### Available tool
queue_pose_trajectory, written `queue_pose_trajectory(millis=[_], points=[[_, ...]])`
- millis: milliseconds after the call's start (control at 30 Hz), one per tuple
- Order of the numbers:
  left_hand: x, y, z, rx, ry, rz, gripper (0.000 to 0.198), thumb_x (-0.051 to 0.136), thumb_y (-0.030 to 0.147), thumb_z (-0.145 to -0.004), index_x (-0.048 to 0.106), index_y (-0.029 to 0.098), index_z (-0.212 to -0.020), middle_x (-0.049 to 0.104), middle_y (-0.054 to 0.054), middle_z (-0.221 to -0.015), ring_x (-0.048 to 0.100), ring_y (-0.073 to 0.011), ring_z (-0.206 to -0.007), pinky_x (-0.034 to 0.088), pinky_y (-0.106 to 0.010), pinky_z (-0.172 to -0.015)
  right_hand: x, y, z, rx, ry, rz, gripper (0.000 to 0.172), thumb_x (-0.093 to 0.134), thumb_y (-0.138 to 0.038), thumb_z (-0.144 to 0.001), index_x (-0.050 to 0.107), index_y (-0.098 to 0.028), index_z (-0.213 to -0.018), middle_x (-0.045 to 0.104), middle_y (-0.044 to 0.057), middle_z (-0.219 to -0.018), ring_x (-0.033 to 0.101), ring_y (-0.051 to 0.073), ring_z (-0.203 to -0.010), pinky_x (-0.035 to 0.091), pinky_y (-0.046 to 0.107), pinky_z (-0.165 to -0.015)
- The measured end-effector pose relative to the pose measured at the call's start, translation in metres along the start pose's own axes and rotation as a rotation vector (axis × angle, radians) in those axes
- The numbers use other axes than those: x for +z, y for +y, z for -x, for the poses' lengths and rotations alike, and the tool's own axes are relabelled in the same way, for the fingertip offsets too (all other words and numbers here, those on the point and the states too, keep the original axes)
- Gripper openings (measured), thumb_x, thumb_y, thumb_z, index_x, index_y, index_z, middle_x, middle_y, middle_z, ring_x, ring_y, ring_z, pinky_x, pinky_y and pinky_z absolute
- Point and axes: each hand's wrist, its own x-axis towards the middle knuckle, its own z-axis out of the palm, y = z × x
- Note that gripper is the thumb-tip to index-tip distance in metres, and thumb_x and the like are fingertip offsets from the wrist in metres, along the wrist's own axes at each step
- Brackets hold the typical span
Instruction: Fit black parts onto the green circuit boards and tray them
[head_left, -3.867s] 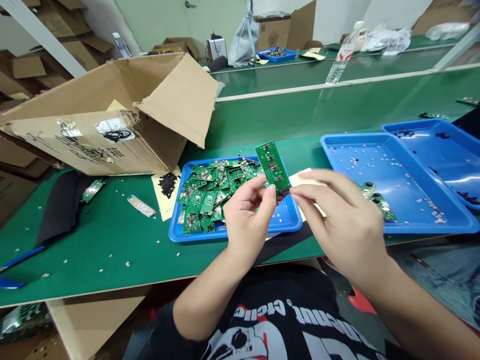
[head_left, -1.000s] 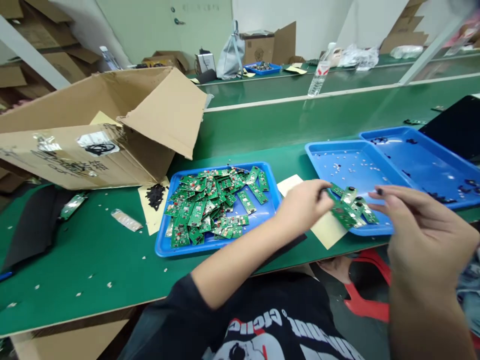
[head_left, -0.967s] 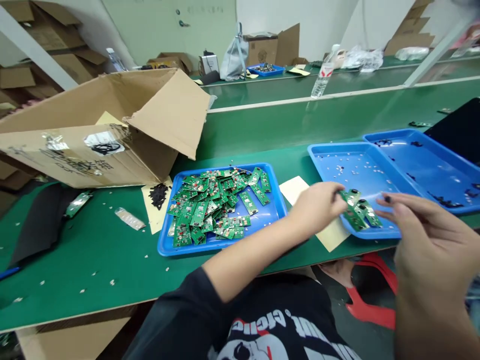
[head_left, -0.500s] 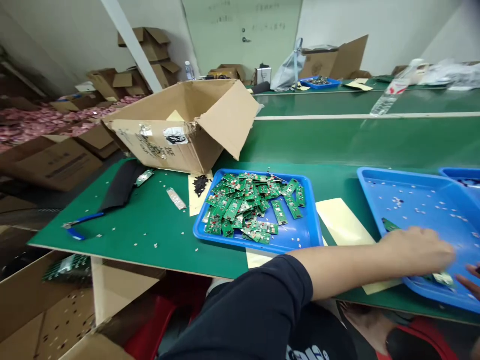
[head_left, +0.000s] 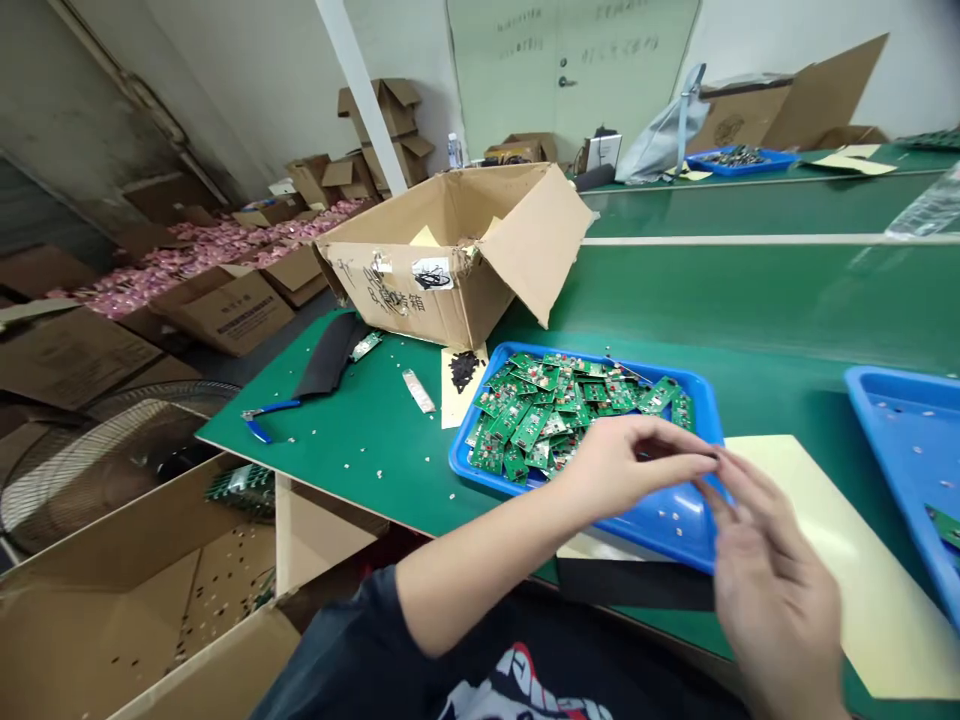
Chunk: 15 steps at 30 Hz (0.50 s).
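My left hand (head_left: 637, 465) reaches over the right part of a blue tray (head_left: 457, 455) heaped with green circuit boards (head_left: 529, 425). Its thumb and forefinger meet at a tiny dark piece, too small to name. My right hand (head_left: 772, 570), slightly blurred, touches the same spot with its fingertips, above the tray's right edge. Black strips (head_left: 463, 370) lie on yellow paper left of the tray. Blue-handled pliers (head_left: 262, 418) and a wrapped pale strip (head_left: 418, 391) rest farther left on the green table.
A large open cardboard box (head_left: 420, 295) stands behind the tray. At the right is another blue tray (head_left: 885, 450), with yellow paper (head_left: 870, 580) beside it. An open carton (head_left: 150, 600) and a fan (head_left: 90, 470) are at the lower left.
My left hand has moved back from the right tray to above the heaped tray. My right hand has come in to meet it. The view has turned left.
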Motion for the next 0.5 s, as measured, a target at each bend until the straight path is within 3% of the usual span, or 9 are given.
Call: queue_pose_trajectory(millis=[100, 200, 333, 500], points=[[-0.025, 0.009, 0.02, -0.011, 0.173, 0.122, 0.027, 0.085, 0.03, -0.062, 0.068, 0.013, -0.074, 0.069, -0.002, -0.072, 0.063, -0.0105, -0.066, 0.053, -0.026, -0.071, 0.032, -0.011, -0.007, -0.034, -0.061, -0.127, 0.039, 0.05, -0.027, -0.095, 0.056, -0.028, -0.133, 0.049, 0.011, -0.142, 0.048, 0.028, -0.132, 0.053, 0.046, -0.099], [-0.045, 0.017, 0.035, -0.026, 0.278, 0.139, 0.038, 0.089, 0.04, -0.054, 0.066, 0.012, -0.069, 0.066, -0.001, -0.065, 0.062, -0.0106, -0.061, 0.053, -0.026, -0.065, 0.053, -0.019, -0.01, -0.113, -0.148, -0.056, 0.043, 0.05, -0.028, -0.095, 0.05, -0.03, -0.138, 0.047, 0.01, -0.142, 0.046, 0.027, -0.133, 0.055, 0.042, -0.096], [-0.069, 0.023, 0.047, -0.056, 0.333, -0.02, 0.038, 0.087, 0.042, -0.056, 0.07, 0.013, -0.075, 0.067, -0.002, -0.069, 0.063, -0.012, -0.064, 0.054, -0.027, -0.065, 0.068, -0.02, -0.011, -0.194, -0.252, 0.116, 0.049, 0.049, -0.031, -0.095, 0.043, -0.033, -0.144, 0.042, 0.009, -0.145, 0.045, 0.027, -0.134, 0.052, 0.045, -0.099], [-0.103, 0.026, 0.053, -0.081, 0.388, -0.212, 0.029, 0.084, 0.033, -0.06, 0.072, 0.014, -0.079, 0.07, -0.004, -0.076, 0.064, -0.0135, -0.071, 0.055, -0.028, -0.07, 0.077, -0.017, -0.017, -0.24, -0.278, 0.343, 0.05, 0.051, -0.033, -0.094, 0.042, -0.031, -0.143, 0.027, 0.013, -0.152, 0.047, 0.034, -0.131, 0.05, 0.054, -0.098]])
